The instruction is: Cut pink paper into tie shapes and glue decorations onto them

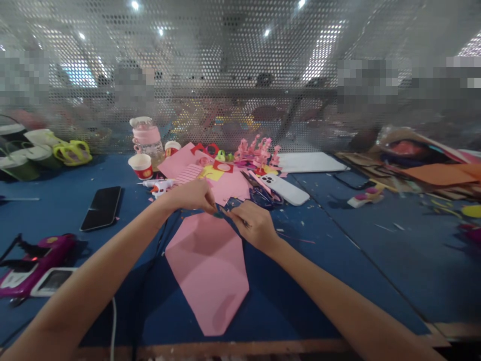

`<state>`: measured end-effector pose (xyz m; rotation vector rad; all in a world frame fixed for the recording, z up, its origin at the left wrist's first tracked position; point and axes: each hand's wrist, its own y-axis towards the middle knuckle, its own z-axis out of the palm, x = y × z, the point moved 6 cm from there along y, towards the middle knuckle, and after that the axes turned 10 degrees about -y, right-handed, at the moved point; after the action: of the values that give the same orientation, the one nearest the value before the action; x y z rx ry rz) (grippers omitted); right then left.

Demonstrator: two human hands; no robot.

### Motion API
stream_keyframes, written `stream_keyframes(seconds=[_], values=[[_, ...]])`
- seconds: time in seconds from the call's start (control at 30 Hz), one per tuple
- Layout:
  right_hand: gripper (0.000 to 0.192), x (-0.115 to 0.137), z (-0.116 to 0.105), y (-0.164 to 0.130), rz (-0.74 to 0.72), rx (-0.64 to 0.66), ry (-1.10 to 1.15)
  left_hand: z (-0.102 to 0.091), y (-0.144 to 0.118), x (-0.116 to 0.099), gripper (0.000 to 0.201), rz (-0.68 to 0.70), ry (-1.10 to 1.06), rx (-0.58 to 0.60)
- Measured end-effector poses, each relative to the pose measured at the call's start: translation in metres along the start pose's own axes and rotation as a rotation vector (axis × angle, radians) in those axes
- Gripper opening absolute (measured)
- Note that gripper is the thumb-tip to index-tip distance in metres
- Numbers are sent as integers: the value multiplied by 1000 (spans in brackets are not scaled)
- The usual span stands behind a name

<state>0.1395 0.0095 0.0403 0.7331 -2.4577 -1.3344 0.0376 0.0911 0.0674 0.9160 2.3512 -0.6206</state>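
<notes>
- The pink sheet [209,271] lies flat on the blue table [376,260], its cut point toward the camera and its far edge under both hands, so they can work over it.
- Left hand [191,195], fingers pressed together, pinches something small at that far edge; what it is cannot be made out.
- Right hand [252,224] meets it fingertip to fingertip, pinching the same spot.
- A black phone [101,207] and a glue gun [161,186] lie to the left, within reach.

Blue table [368,260]; pink sheet [210,271], black phone [101,207], scraps.
</notes>
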Motion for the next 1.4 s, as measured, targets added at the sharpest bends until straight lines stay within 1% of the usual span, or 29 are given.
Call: stream_keyframes(seconds=[0.27,0.4,0.53,0.7,0.77,0.83,0.87,0.93,0.97,1.03,1.07,1.13,1.2,1.27,1.4], values=[[26,2,-2,2,-25,8,-25,-1,-2,-4,12,5,-33,-17],[24,2,-2,2,-36,-14,20,0,-4,-5,14,-38,-47,2],[20,1,-1,2,-16,-25,77,0,-3,-2,14,-70,-13,8],[18,1,2,0,4,26,151,4,3,7,9,-79,34,21],[15,-2,4,0,82,57,225,5,4,9,8,-70,14,16],[9,-8,11,-2,249,132,362,3,5,10,8,-46,-28,-11],[11,-12,17,-4,362,185,455,2,5,10,8,-35,-54,-29],[27,-19,30,-10,611,271,664,-2,5,11,9,-22,-96,-65],[36,-22,35,-13,727,283,764,-4,5,11,9,-17,-113,-85],[50,-30,41,-18,908,233,896,-8,4,12,8,-12,-145,-127],[53,-34,41,-20,959,198,919,-10,5,13,7,-13,-158,-147],[45,-40,40,-20,980,181,898,-12,5,14,8,-16,-176,-175],[39,-42,38,-19,948,228,840,-11,7,15,9,-6,-176,-188],[43,-41,37,-18,916,269,797,-8,9,15,9,21,-173,-196],[43,-38,36,-17,867,234,764,3,15,19,8,49,-175,-183]])
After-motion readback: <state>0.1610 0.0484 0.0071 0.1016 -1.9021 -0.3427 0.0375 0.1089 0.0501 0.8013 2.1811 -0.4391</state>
